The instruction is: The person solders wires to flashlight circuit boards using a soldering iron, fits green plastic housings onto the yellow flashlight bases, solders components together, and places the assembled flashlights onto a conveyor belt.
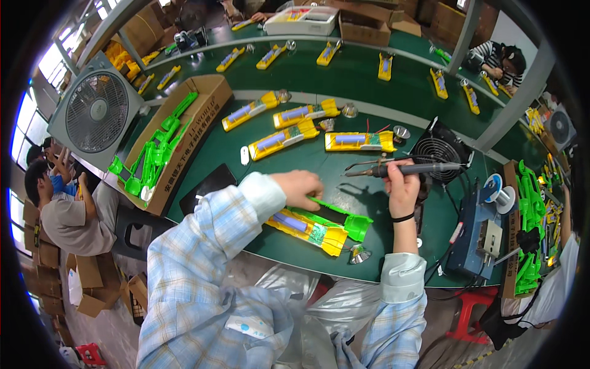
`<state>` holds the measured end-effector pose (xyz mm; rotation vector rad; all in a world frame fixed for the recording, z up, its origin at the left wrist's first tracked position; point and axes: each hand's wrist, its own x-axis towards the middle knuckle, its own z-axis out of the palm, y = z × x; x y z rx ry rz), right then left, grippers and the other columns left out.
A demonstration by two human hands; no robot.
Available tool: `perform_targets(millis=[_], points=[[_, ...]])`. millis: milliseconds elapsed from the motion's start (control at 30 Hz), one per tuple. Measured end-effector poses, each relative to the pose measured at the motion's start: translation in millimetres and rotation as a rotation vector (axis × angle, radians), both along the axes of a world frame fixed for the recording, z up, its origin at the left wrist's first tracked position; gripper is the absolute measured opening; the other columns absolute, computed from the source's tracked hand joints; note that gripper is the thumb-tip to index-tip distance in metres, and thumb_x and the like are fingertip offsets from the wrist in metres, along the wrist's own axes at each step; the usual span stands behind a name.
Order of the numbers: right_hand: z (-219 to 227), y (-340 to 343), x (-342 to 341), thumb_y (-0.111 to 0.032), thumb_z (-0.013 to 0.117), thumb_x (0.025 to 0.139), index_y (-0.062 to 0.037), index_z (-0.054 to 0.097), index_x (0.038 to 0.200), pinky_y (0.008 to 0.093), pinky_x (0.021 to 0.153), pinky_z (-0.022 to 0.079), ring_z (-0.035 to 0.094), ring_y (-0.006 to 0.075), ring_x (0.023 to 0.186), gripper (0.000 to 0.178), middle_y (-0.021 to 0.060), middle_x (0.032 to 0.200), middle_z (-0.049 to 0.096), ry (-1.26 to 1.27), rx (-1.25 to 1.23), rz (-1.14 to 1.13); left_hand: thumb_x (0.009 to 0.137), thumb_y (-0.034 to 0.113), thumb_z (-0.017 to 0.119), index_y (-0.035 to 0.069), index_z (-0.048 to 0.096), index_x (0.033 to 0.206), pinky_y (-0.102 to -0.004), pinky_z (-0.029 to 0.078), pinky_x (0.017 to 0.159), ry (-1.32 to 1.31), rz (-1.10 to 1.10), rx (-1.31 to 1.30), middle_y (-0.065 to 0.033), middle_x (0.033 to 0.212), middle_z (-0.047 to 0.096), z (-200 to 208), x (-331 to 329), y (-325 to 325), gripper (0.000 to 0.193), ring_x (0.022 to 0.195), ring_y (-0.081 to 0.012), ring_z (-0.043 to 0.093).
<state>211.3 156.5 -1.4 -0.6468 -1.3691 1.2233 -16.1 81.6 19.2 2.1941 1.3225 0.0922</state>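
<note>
My right hand (402,184) grips a dark soldering iron (424,169), its tip pointing left above the table. A thin dark prong runs beside the tip; I cannot make out what it is. My left hand (299,187) has its fingers curled around the upper left end of a green plastic half-shell (356,226). Right against that shell, on the near side, lies a yellow flashlight half-shell (332,241). It holds a purple battery (289,222) and a green circuit board (317,234). A silvery reflector (359,254) sits at its right end.
Several yellow shells (359,142) with batteries lie beyond my hands. A carton (206,101) of green shells stands left, near a fan (98,104). At right are a round black fan (437,157), a solder spool (504,198) and a blue station (470,230). Other people sit around.
</note>
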Motion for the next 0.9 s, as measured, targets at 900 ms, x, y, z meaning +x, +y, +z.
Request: perform_targets(millis=[900], points=[[-4, -2, 1, -0.01, 0.055, 0.077, 0.0001, 0.053, 0.078, 0.0199, 0.054, 0.038, 0.047, 0.0064, 0.059, 0.01, 0.0014, 0.062, 0.05, -0.063, -0.09, -0.032, 0.056, 0.01, 0.069, 0.006, 0.045, 0.106, -0.0357, 0.039, 0.082, -0.063, 0.094, 0.263, -0.0119, 0.103, 0.05, 82, -28, -43, 0.056, 0.094, -0.029, 0.048]])
